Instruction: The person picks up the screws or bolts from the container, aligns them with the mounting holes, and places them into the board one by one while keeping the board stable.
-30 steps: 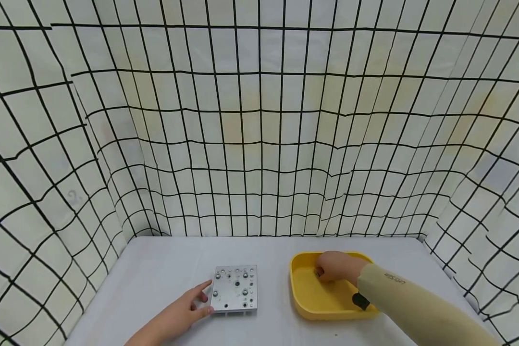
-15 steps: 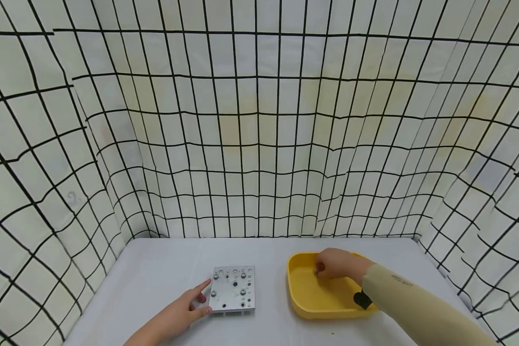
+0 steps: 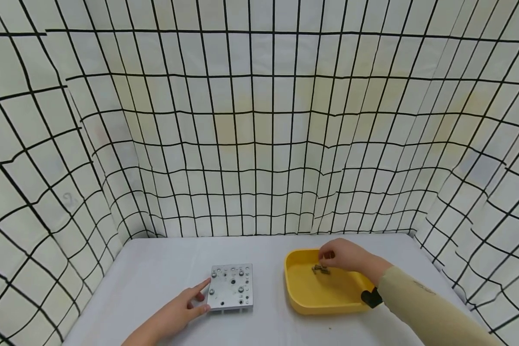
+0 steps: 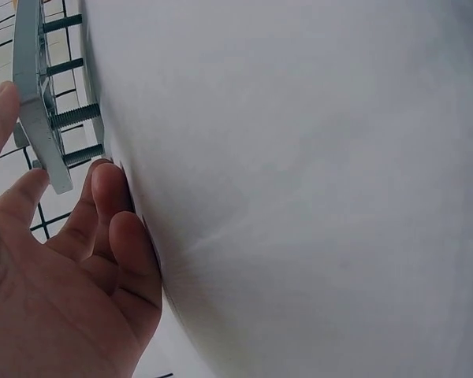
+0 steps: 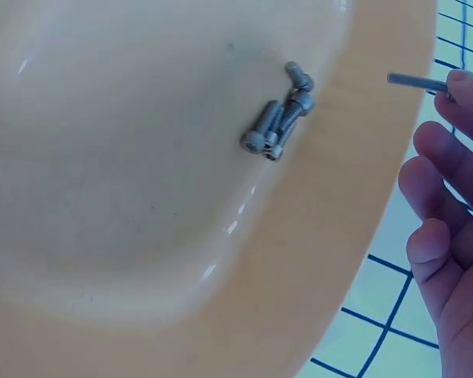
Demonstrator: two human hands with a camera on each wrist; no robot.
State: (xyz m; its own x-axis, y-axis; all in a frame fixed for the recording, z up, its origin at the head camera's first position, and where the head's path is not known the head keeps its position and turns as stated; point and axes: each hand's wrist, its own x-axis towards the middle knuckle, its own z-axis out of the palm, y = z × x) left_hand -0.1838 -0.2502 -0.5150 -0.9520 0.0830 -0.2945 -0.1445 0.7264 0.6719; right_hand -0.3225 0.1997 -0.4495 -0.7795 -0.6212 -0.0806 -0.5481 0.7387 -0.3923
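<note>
A square metal plate (image 3: 230, 287) with holes and several bolt heads stands on the table; bolt shanks (image 4: 77, 116) stick out below it in the left wrist view. My left hand (image 3: 177, 307) touches the plate's left side with nearly straight thumb and index finger, its other fingers bent beneath. Over the far part of a yellow tray (image 3: 324, 311), my right hand (image 3: 348, 254) pinches a thin screw (image 5: 414, 81) between thumb and index finger. The screw's head end is hidden by the fingertips. Several socket-head bolts (image 5: 272, 130) lie together in the tray, below that hand.
A white cloth (image 3: 177, 254) covers the table. Walls of white sheet with black grid lines (image 3: 259, 144) rise behind and at both sides. A black device (image 3: 371, 298) sits at the right wrist, over the tray's right rim.
My right hand has risen from the tray floor towards its far rim, and the bolts in the tray now show. My left hand stays at the plate. The head view has shifted slightly.
</note>
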